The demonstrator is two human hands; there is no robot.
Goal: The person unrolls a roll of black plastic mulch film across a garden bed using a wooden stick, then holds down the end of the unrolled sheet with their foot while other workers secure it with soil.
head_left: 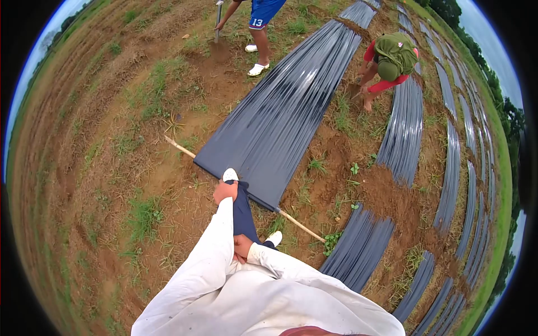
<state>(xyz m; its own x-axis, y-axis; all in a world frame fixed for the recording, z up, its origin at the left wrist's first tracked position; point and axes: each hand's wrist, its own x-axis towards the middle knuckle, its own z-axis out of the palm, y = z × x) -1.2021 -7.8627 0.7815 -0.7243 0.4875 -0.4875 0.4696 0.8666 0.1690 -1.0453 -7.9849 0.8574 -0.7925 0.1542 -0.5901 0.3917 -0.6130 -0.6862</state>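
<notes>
My left hand (225, 191) is beside my leg in navy trousers (242, 215), just below a white shoe (230, 175); its fingers are not clear. Closer to my body, my right hand (242, 247) has curled fingers near the hem of my white shirt, and what they hold is hidden. Beyond my shoe, a wide sheet of dark plastic film (266, 129) stretches away over the ground. Its near edge is wrapped around a wooden pole, whose left end (179, 147) and right end (302, 225) stick out on both sides. My other shoe (274, 239) is near the pole.
A person in blue shorts (268, 12) stands at the upper left with a shovel (218, 25). At the upper right, a person in a green top (397, 53) bends over the soil. More film-covered rows (358, 246) run along the right. Grass tufts (144, 215) dot the left.
</notes>
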